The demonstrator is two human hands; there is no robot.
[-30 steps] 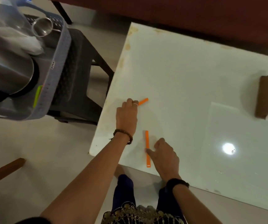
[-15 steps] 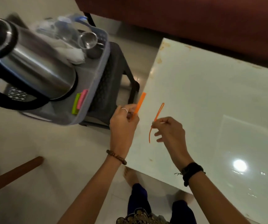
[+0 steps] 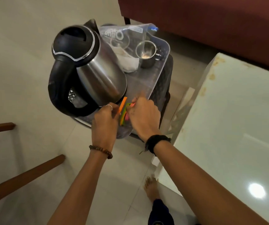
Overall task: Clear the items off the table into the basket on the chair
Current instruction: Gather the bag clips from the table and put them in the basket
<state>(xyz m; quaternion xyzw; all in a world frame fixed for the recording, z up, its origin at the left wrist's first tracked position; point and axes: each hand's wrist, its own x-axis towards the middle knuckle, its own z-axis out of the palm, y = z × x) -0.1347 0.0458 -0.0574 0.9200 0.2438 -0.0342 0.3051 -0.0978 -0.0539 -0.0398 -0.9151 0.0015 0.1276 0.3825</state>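
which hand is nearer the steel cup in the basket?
Right. The right hand is over the basket's near end, below the steel cup; the left hand sits farther left, by the kettle.

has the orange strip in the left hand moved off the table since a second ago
Yes. The orange strip, pinched in the left hand, has gone left off the white table and is now over the basket, beside the kettle.

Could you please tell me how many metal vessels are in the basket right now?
2. The kettle stands at the basket's near-left end, and a small steel cup sits at the far end beside the plastic bag. The bag may hide others.
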